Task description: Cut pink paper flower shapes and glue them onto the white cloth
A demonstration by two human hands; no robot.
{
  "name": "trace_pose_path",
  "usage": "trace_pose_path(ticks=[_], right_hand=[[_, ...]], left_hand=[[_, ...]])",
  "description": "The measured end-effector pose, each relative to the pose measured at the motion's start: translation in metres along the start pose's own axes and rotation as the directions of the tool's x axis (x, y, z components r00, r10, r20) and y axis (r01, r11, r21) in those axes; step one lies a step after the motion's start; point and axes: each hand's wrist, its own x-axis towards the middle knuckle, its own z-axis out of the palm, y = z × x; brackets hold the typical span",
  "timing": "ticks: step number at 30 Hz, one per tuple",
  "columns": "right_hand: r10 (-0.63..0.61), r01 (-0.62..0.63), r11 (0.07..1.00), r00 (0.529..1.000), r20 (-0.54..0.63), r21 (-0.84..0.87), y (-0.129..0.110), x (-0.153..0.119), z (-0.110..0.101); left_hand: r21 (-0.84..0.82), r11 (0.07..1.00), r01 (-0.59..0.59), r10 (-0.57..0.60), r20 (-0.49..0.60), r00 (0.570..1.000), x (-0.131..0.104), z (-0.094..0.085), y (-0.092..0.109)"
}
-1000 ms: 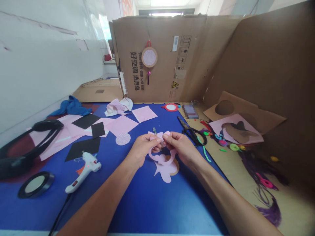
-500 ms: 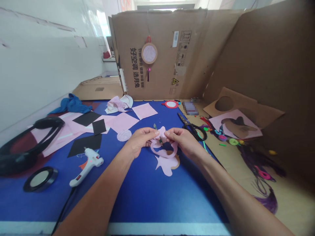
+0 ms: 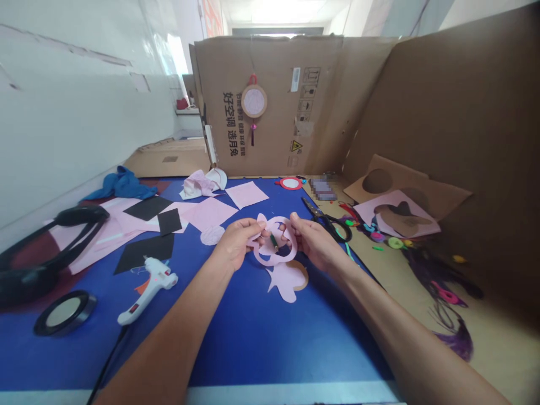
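Observation:
A pink ring-shaped cutout, thin as felt or paper, is stretched between my two hands above the blue tabletop. My left hand pinches its left side between thumb and fingers. On the right side, my right hand pinches the upper edge. Through the hole of the ring shows a dark green pencil-like stick, partly hidden by the cutout. Just below lies a pink wavy-edged cutout over a brown cardboard piece.
Left: white glue gun with cord, black tape roll, black headphones, black squares, pink sheets. Right: black-handled scissors, cut cardboard, purple tassels. A cardboard wall stands behind, with a hanging round ornament.
The pink ring has been turned and spread wider, so its hole faces me more openly. My right hand has shifted slightly along its edge. The view has tilted up a little.

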Motion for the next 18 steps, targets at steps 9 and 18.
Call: trace_pose_path(ticks=[9, 18], right_hand=[[-0.088, 0.083, 0.993, 0.994, -0.067, -0.080, 0.0084, 0.0058, -0.0060], [-0.106, 0.101, 0.991, 0.993, -0.053, -0.088, 0.0043, 0.0033, -0.0033]], left_hand=[[-0.030, 0.999, 0.020, -0.021, -0.013, 1.000, 0.0024, 0.0009, -0.0019], [-0.011, 0.999, 0.032, -0.031, 0.035, 0.999, 0.0022, 0.0021, -0.0057]])
